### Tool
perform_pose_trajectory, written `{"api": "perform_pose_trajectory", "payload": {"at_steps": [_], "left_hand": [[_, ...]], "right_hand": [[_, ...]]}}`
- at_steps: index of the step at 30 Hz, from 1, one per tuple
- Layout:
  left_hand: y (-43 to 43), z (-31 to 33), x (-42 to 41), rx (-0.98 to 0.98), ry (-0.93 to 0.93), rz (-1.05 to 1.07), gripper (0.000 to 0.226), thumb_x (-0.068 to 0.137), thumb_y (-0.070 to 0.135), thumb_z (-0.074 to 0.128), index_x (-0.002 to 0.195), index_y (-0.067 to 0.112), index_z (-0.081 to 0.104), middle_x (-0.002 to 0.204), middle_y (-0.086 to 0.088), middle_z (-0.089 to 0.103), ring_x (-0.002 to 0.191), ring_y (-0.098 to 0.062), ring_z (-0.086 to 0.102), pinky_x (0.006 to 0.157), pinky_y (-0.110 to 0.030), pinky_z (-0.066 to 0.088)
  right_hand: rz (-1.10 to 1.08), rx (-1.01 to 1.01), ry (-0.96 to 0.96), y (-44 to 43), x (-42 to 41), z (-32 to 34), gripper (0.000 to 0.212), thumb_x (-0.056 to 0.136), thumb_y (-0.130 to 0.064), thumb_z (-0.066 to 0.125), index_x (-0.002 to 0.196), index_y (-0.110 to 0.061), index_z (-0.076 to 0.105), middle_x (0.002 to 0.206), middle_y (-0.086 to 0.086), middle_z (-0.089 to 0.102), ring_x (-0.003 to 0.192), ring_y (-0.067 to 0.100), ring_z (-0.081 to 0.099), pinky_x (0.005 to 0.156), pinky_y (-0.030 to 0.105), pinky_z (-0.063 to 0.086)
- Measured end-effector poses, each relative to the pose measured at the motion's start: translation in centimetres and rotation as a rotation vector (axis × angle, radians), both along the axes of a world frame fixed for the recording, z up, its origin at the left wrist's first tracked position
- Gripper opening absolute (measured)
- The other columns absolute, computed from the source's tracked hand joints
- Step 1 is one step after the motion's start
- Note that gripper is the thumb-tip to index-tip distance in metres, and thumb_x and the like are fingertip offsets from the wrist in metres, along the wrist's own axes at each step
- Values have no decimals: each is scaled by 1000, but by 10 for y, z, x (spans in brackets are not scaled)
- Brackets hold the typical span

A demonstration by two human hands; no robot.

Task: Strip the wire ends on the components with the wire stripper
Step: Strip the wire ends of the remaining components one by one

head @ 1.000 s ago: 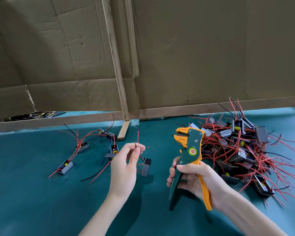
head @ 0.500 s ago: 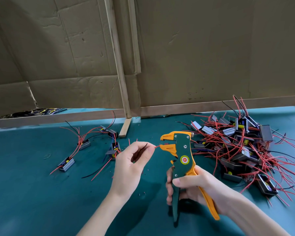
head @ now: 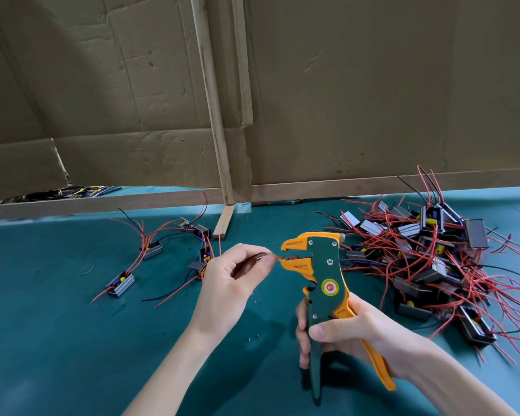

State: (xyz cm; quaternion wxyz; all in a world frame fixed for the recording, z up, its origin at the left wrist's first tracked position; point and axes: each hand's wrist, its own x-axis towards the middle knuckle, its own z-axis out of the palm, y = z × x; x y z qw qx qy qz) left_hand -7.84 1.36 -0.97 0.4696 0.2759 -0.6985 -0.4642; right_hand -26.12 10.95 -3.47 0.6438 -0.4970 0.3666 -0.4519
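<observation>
My right hand [head: 345, 334] grips the handles of a green and orange wire stripper [head: 324, 265], held upright with its orange jaws pointing left. My left hand [head: 231, 280] pinches a red wire [head: 277, 258] between thumb and fingers, and the wire's tip sits inside the jaws. The component on that wire is hidden behind my left hand. A large pile of small black and grey components with red and black wires [head: 433, 259] lies to the right of the stripper.
Several separate components with wires [head: 120, 283] lie spread on the teal mat [head: 57, 340] to the left. A cardboard wall [head: 342, 100] with a wooden post [head: 213, 115] and rail closes the back. Small bits of insulation dot the mat.
My left hand lifted the wire off the mat and brought its tip into the stripper's jaws. My right hand raised the stripper and moved it left towards the wire.
</observation>
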Motion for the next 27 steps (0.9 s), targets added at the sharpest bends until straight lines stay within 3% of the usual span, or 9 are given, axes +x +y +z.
{"api": "perform_pose_trajectory", "payload": {"at_steps": [27], "left_hand": [[2,5,3,-73,-87,5,9,78,36,66,72,31,70,55,19,48,52,0,39,52,-12,34]], "right_hand": [[-36,-11,74,3,3,2,20,76,-18,73,91,-8,62,80,19,64,78,38,64,76,38,51]]}}
